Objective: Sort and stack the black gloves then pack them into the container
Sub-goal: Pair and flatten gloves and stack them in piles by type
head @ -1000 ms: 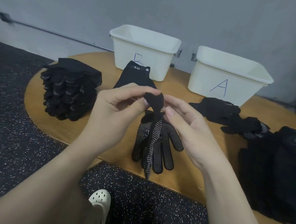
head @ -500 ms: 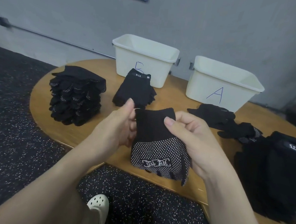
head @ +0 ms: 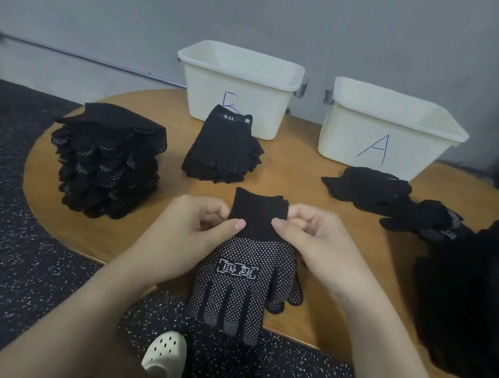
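A black glove with white dots [head: 245, 280] lies flat at the table's near edge, fingers hanging over the rim toward me. My left hand [head: 186, 237] pinches the left side of its cuff and my right hand [head: 312, 240] pinches the right side. A tall stack of dotted gloves [head: 108, 161] stands at the left. A smaller stack of fingerless gloves marked 5.11 [head: 224, 148] lies in front of the white container B [head: 240, 85]. White container A [head: 388, 127] stands at the back right.
Loose black gloves [head: 389, 195] lie in front of container A. A big heap of black gloves [head: 470, 307] covers the table's right end. The round wooden table [head: 297, 168] stands on dark speckled floor; my white shoe [head: 165, 357] shows below its edge.
The glove hung bunched between my fingers, then was spread out; now it lies flat on the table with both hands at its cuff.
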### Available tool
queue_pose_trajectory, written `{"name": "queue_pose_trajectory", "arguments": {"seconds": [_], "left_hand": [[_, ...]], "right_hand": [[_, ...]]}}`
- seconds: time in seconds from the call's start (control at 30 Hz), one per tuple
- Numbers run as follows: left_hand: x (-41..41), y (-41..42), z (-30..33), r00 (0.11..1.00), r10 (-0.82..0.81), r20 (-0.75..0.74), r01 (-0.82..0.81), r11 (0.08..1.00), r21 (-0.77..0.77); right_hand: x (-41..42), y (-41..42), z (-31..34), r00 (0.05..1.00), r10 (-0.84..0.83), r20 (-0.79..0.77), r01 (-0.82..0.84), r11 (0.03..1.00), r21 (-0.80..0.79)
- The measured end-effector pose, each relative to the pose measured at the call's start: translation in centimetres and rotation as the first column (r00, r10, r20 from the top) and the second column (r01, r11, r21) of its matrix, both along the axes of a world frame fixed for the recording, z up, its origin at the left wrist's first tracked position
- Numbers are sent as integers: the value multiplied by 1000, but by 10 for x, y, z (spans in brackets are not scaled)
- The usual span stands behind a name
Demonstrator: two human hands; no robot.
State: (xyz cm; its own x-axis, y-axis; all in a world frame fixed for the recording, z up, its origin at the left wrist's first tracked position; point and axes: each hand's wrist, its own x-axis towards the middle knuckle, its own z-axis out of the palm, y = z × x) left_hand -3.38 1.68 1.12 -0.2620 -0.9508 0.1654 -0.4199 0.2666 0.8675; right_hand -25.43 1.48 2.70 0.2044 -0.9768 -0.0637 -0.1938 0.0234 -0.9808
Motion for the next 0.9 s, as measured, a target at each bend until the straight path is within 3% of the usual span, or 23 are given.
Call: {"name": "queue_pose_trajectory", "arguments": {"seconds": [0.33,0.47,0.8,0.9], "left_hand": [[-12,-37,-13,962,213,168,-184,967,-175],[-14,-47,-16,938,248,241,-207,961,-186],[-6,-65,-28,878,303,371,-270,953,-138],[-5,-65,-30,861,308,403,-274,951,-142]], "right_hand": [[-4,-44,-11,962,-219,-161,168,945,-281],[-5,-59,-24,930,-228,-287,147,949,-277],[2,-77,-33,874,-214,-435,90,953,-289],[2,-80,-39,815,-266,-515,108,943,-316]]}}
